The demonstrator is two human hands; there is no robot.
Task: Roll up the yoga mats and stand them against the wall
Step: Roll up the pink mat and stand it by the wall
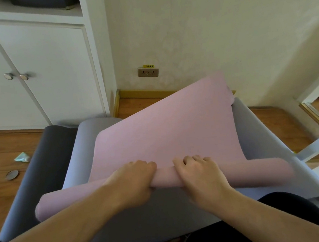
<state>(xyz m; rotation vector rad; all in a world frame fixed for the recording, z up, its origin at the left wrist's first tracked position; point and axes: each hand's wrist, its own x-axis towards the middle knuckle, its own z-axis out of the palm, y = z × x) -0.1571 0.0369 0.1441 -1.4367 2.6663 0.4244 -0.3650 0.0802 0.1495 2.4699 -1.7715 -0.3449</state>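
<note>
Head view, starting nearest the camera: two bare forearms reach in from six o'clock, and dark clothing shows at the bottom edge on both sides. The left hand [133,181] and the right hand [198,173] sit side by side, near each other but apart, on the rolled part of the pink yoga mat [162,138]. Each hand has its fingers curled over the top of the roll and grips it, the knuckles pointing toward twelve o'clock. The roll lies across the frame from eight o'clock to three o'clock, its right end blurred.

Beyond the hands, the unrolled stretch of the pink mat runs up toward one o'clock, its far corner lifted and curling near the wall [223,22]. It lies on top of a grey yoga mat [258,145], which shows around it on both sides and beneath the roll. At nine o'clock a darker grey mat [45,165] lies just beside the grey one, partly under it, on the wooden floor [2,144].

On the floor at nine o'clock are a small shiny wrapper [21,157] and a round flat disc [12,175]. Farther off, at eleven o'clock, stands a white cabinet [47,64] with two round knobs [16,76]. At twelve o'clock a wall socket [148,72] sits low on the wall, above the skirting. At three o'clock a white table leg [318,144] slants across.
</note>
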